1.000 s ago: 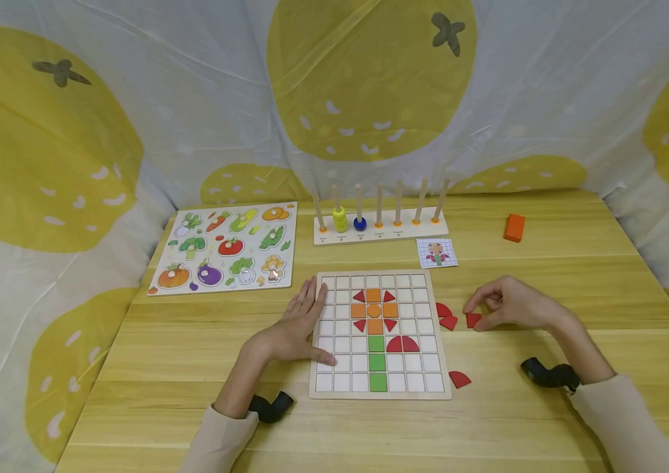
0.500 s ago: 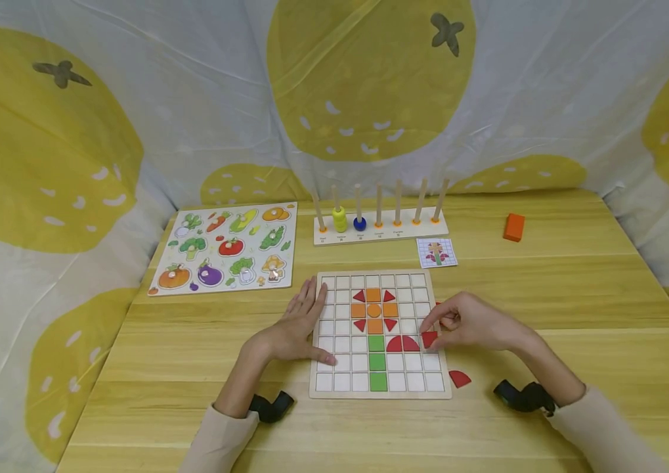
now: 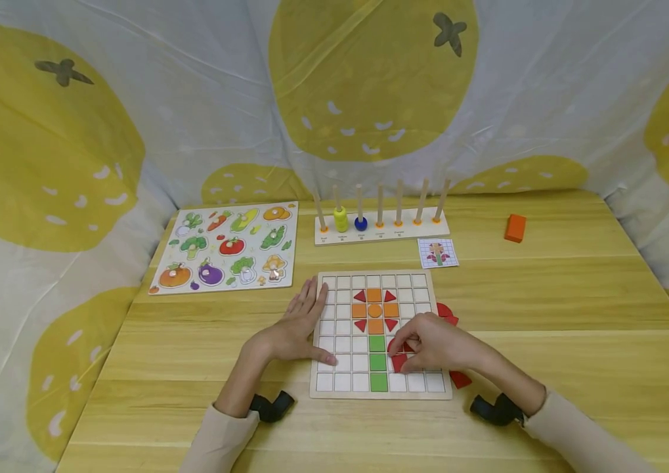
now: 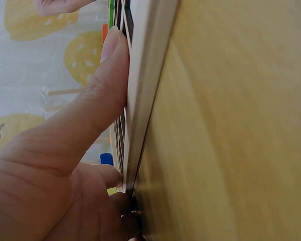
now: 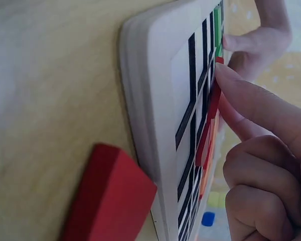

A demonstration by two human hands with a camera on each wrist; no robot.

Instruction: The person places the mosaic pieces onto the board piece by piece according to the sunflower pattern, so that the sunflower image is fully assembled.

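Note:
On the pale wooden grid board [image 3: 343, 289], orange squares, an orange circle and small red triangles form a flower shape above a column of green squares [image 3: 377, 362]. My right hand [image 3: 443, 345] pinches a red tile [image 3: 398, 362] between thumb and index finger, over the cell just right of the middle green square. Two red quarter-circle tiles in the row above are mostly covered by that hand. At the board's left edge my left hand [image 3: 289, 338] rests with fingers extended, its thumb [image 4: 113, 55] lying over the rim in the left wrist view.
Loose red quarter-circle tiles [image 3: 444, 309] lie along the board's right side; another [image 5: 110, 196] is near its front right corner. Behind stand a pegged counting rack [image 3: 381, 231] and a pattern card [image 3: 437, 253]. A vegetable puzzle [image 3: 224, 246] lies left, an orange block [image 3: 515, 228] right.
My right hand has carried the red tile from the table right of the board leftward to a cell beside the green column. The left hand stays at the board's left edge.

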